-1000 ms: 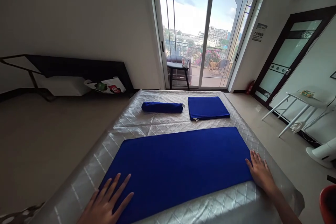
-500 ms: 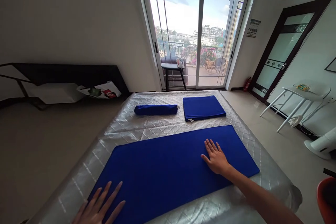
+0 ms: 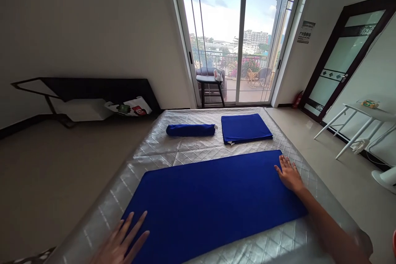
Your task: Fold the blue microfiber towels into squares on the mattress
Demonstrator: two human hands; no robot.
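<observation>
One flat blue cloth (image 3: pixel 213 202) lies across the silver quilted mattress (image 3: pixel 185 150) in the head view, nearer than a rolled blue cloth (image 3: pixel 191 130) and a folded blue cloth (image 3: pixel 246 128). The left hand (image 3: pixel 119 245), fingers spread, is over its left edge; the right hand (image 3: pixel 291 176), fingers slightly parted, rests palm-down along its right edge, near the far corner.

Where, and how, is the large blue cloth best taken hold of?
Probably pinch the large blue cloth by its far left corner, coming from the left: it lies flat on the silver mattress, so an edge suits lifting, and that corner is uncovered.
</observation>
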